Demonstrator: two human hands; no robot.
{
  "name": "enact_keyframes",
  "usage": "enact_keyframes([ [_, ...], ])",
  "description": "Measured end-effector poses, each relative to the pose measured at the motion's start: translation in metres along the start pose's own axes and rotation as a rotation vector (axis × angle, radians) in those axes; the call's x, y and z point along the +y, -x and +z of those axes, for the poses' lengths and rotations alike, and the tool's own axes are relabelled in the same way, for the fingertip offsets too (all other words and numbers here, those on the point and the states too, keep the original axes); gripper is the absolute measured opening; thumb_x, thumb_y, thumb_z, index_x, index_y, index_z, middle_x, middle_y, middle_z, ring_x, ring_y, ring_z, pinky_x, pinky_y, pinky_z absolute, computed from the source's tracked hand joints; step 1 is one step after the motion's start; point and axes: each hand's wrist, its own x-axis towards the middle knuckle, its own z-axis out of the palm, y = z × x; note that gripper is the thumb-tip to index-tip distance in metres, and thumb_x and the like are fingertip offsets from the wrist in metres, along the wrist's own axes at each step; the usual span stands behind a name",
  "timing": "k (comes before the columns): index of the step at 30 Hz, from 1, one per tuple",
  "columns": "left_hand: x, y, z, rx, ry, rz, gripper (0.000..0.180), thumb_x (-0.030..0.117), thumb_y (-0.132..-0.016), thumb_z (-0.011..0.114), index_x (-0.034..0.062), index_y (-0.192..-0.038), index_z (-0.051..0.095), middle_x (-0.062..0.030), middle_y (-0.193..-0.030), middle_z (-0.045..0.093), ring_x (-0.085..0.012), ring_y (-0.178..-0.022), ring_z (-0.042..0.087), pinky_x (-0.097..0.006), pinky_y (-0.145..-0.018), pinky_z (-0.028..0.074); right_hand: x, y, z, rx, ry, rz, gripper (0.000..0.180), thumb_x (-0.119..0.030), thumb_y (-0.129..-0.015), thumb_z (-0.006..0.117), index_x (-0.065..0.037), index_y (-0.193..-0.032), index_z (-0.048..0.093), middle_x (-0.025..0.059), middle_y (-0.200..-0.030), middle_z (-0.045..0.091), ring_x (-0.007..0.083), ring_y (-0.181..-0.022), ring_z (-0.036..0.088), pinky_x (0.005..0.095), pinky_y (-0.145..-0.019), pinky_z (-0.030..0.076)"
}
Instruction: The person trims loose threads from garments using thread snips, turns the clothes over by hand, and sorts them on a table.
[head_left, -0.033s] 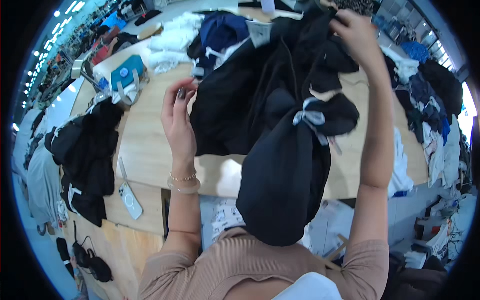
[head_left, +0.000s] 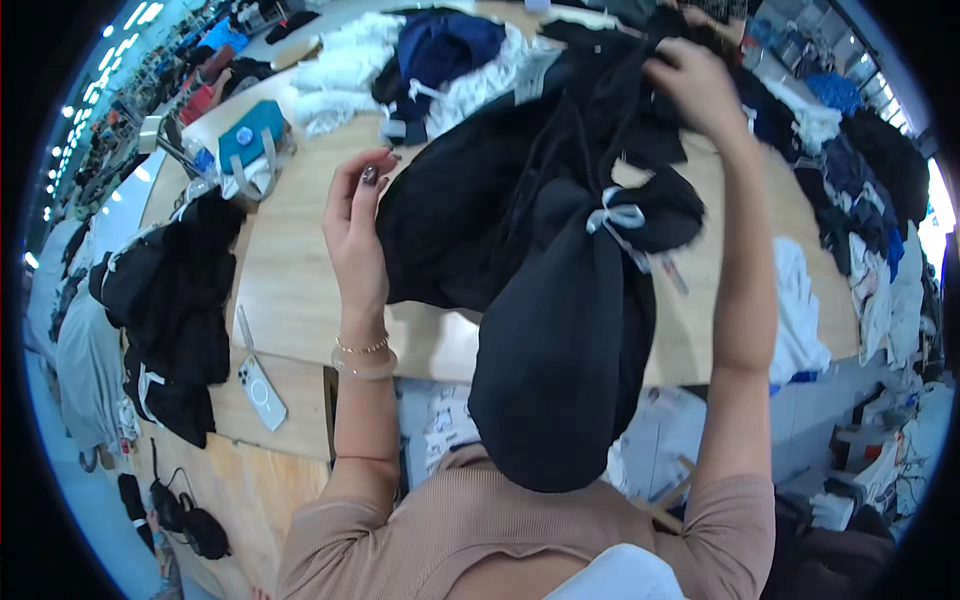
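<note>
A large black garment (head_left: 450, 220) is spread over the table in front of me, with dark cords running along its middle. My right hand (head_left: 695, 90) is closed on its far right part, fingers pinching the cloth. Beside its left edge, my left hand (head_left: 355, 225) has loosely curved fingers, the tips close to the cloth. No fabric shows between them. Nearer to me, a rounded black cloth bundle (head_left: 555, 350) overhangs the table edge before my chest. A pale grey-blue tie (head_left: 615, 215) is knotted around its narrow neck, and it hides part of the garment.
Folded black garments (head_left: 180, 300) and a phone (head_left: 262, 395) lie at the left. A teal and white bag (head_left: 250, 140) is farther off. White cloths (head_left: 345, 75) and a navy garment (head_left: 450, 45) sit at the back. Clothes (head_left: 865, 180) are piled along the right. The wooden table (head_left: 290, 270) spans the middle.
My right hand has moved slightly left and lower in view with the garment's far part. The far edge of the cloth has dropped, uncovering more of the white pile behind. My left hand is nearly still.
</note>
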Motion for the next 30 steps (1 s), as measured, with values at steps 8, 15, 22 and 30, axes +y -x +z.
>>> enact_keyframes([
  [8, -0.061, 0.074, -0.048, -0.158, -0.411, -0.370, 0.016, 0.005, -0.089, 0.054, 0.0003, -0.103, 0.060, -0.0030, -0.096, 0.060, -0.0065, -0.085, 0.053, -0.020, -0.075, 0.042, 0.019, 0.230, 0.137, -0.096, -0.555, 0.707, 0.040, 0.000, -0.076, 0.052, -0.003, -0.116, 0.054, 0.0127, -0.110, 0.055, 0.0172, -0.079, 0.055, 0.0278, -0.076, 0.046],
  [15, -0.067, 0.105, 0.021, -0.364, -0.446, -0.238, 0.014, 0.001, -0.081, 0.057, 0.0012, -0.094, 0.062, -0.0073, -0.092, 0.059, -0.0163, -0.085, 0.058, -0.026, -0.074, 0.045, -0.022, 0.291, 0.129, 0.257, -0.887, 0.972, 0.024, 0.001, -0.085, 0.040, 0.003, -0.101, 0.058, 0.0074, -0.085, 0.059, 0.0115, -0.077, 0.054, 0.0237, -0.073, 0.045],
  [22, -0.080, 0.114, 0.117, -0.703, -0.665, -0.045, 0.047, 0.017, -0.071, 0.070, 0.0057, -0.114, 0.054, -0.0085, -0.113, 0.051, -0.0271, -0.096, 0.055, -0.036, -0.079, 0.048, -0.035, 0.281, 0.113, 0.087, -1.074, 1.072, 0.024, -0.004, -0.086, 0.040, 0.000, -0.102, 0.057, 0.0076, -0.090, 0.063, 0.0111, -0.083, 0.057, 0.0233, -0.073, 0.043],
  [30, -0.132, 0.100, 0.098, -0.470, -0.457, -0.353, 0.032, 0.010, -0.076, 0.066, -0.0031, -0.104, 0.059, -0.0072, -0.086, 0.059, -0.0123, -0.070, 0.057, -0.025, -0.063, 0.046, -0.054, 0.254, 0.101, 0.117, -1.458, 1.072, 0.024, -0.005, -0.089, 0.040, -0.003, -0.109, 0.054, 0.0089, -0.101, 0.060, 0.0147, -0.095, 0.059, 0.0287, -0.083, 0.048],
])
